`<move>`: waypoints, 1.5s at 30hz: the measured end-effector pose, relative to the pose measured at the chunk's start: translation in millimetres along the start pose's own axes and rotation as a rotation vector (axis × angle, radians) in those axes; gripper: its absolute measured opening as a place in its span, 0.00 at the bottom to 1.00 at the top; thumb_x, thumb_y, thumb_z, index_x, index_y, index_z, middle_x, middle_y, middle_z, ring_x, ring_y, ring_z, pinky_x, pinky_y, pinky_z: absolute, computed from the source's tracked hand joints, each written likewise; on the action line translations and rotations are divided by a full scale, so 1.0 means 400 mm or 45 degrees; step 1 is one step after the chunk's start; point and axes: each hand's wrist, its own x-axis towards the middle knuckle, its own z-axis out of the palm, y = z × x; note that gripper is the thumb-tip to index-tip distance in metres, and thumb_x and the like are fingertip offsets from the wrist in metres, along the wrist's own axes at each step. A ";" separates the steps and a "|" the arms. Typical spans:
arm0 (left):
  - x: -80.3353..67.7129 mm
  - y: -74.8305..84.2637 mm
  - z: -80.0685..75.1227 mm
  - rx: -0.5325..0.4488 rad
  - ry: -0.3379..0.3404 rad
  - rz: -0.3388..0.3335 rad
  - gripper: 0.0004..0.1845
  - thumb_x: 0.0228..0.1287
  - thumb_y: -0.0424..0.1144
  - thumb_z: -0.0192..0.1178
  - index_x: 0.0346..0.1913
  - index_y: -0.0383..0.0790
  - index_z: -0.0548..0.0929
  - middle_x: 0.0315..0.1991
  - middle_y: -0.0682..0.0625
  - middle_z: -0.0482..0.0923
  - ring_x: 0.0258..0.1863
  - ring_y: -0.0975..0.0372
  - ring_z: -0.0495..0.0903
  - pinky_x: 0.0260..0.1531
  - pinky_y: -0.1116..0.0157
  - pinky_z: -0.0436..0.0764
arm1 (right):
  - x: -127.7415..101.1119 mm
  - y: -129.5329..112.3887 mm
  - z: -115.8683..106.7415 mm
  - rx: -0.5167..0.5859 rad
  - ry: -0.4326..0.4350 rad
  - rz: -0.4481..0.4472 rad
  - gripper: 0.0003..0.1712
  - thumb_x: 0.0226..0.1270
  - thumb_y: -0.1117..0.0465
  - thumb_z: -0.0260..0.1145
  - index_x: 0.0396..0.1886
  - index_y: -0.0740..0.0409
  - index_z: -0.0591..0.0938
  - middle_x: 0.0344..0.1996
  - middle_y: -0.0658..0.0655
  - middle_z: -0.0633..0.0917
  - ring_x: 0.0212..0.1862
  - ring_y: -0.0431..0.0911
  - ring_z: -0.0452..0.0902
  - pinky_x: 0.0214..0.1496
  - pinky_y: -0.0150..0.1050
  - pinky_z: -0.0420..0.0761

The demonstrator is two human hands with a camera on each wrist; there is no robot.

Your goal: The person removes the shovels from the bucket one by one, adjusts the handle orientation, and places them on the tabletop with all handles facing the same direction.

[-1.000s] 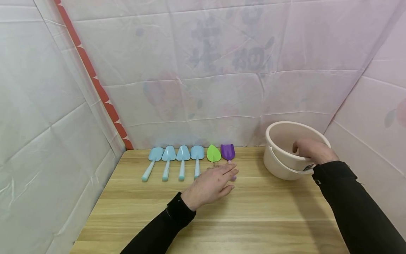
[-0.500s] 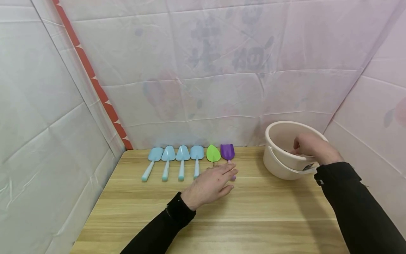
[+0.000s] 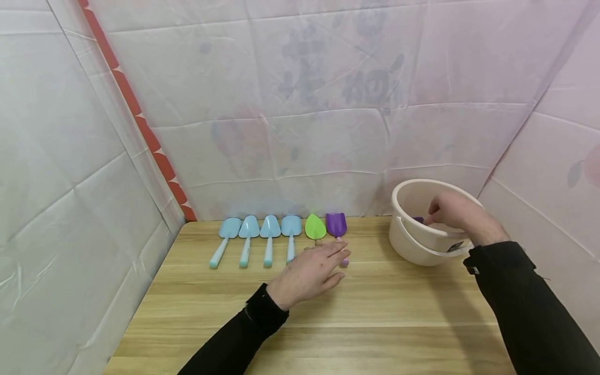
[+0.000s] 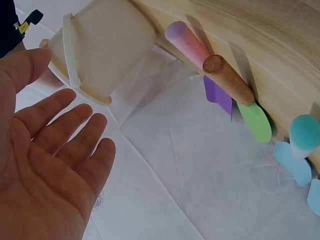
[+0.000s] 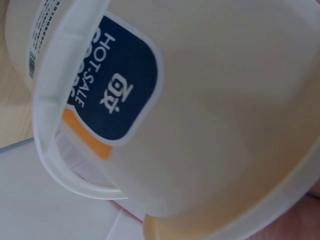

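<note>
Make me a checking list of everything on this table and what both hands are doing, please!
Surface: wooden table, bare at the front.
Job's things: cream bucket at the right; something purple inside it.
Clutter: four blue scoops, a green scoop and a purple scoop in a row.
Hands: left hand open, flat by the scoop handles; right hand over the bucket rim, fingers curled, grip unclear.
Cables: nothing seen.
Surroundings: pale sheets all round.

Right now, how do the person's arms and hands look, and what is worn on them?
Both hands are bare: no gloves or rings visible. The left hand and the right hand each come out of a long black sleeve with a snug cuff. The right cuff carries a small light tag.
</note>
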 end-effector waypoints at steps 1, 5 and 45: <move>0.000 0.000 -0.001 0.001 -0.001 0.001 0.31 0.93 0.54 0.62 0.87 0.45 0.78 0.90 0.48 0.75 0.90 0.59 0.74 0.87 0.60 0.81 | 0.002 -0.001 -0.002 -0.014 -0.004 -0.003 0.14 0.69 0.62 0.87 0.39 0.71 0.94 0.35 0.63 0.95 0.40 0.55 0.87 0.44 0.47 0.85; -0.001 -0.002 -0.003 -0.006 -0.004 0.000 0.31 0.94 0.54 0.62 0.88 0.45 0.78 0.90 0.48 0.75 0.90 0.58 0.74 0.88 0.59 0.80 | 0.005 -0.007 -0.009 -0.080 0.010 -0.003 0.16 0.66 0.60 0.89 0.40 0.70 0.94 0.37 0.65 0.95 0.42 0.59 0.89 0.48 0.54 0.89; -0.006 -0.017 -0.003 -0.073 0.014 -0.022 0.31 0.93 0.53 0.64 0.87 0.43 0.78 0.90 0.46 0.75 0.89 0.56 0.77 0.86 0.56 0.83 | -0.123 -0.105 -0.178 -0.132 0.421 0.060 0.10 0.81 0.62 0.77 0.50 0.66 0.96 0.42 0.69 0.97 0.42 0.64 0.90 0.38 0.47 0.81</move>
